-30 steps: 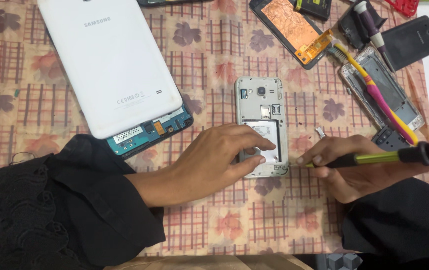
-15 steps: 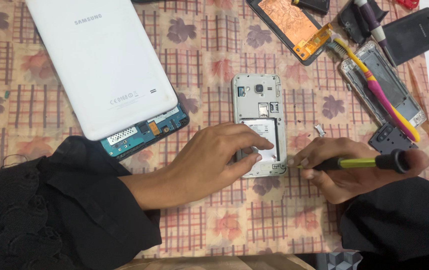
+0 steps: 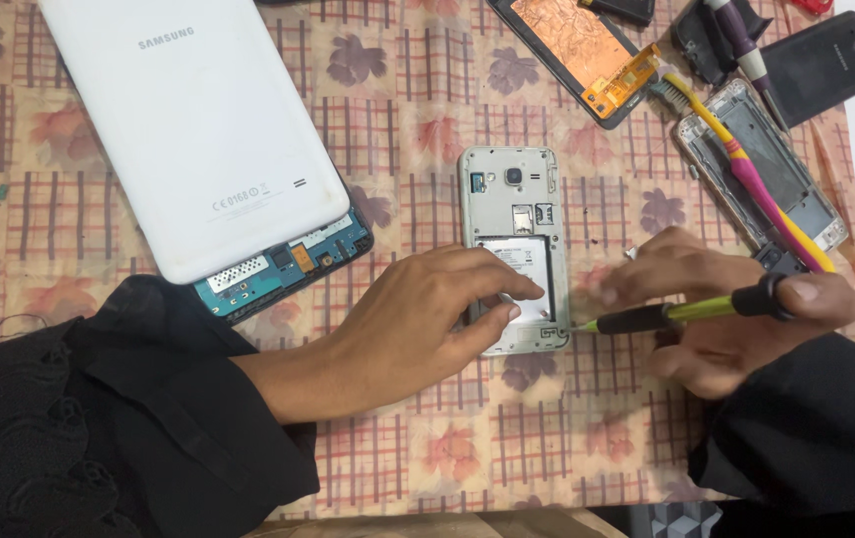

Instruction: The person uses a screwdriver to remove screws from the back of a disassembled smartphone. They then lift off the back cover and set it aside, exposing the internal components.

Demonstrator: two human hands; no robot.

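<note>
Opened phone lay mid-counter. Left hand pressed its lower half, fingers spread, steadying it. Right hand, fingers clenched round screwdriver, tip at phone's five-o'clock corner.

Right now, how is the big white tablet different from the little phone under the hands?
The white tablet is far bigger than the opened phone. The tablet's back cover is mostly on, with only the circuit board peeking out at one end; the phone's back is off, showing its insides. No hand touches the tablet, while the left hand rests on the phone. Both lie face down on the patterned tablecloth.
</note>
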